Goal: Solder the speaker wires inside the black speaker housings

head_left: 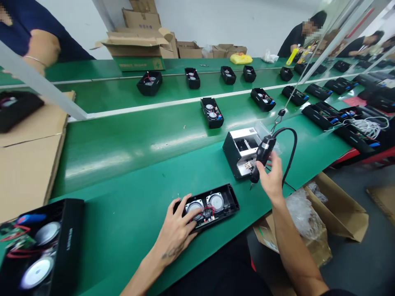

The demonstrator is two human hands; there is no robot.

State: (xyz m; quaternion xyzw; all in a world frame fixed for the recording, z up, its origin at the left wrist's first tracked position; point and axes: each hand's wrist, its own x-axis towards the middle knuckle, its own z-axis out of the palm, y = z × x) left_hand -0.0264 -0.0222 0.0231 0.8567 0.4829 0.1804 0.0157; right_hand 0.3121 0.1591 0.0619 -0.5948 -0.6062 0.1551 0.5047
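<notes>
On the green mat lies a black speaker housing point(228, 199), open side up, showing two round speaker drivers and red wires. My left hand point(180, 224) is laid over its left end, fingers wrapped over the edge and onto the nearer driver. My right hand point(271, 174) grips a black electric screwdriver point(264, 152) that hangs from a cord and hook, its bit pointing down. Behind the tool stands a screw feeder point(233, 152), a black and silver box. The screwdriver is apart from the housing, up and to its right.
Several open speaker housings point(212, 113) stand along the green conveyor belt. A larger housing point(72, 246) with a blue cell sits at the near left. Cardboard point(31, 164) lies at left; a box with plastic bags point(304, 213) is below right. People work across the line.
</notes>
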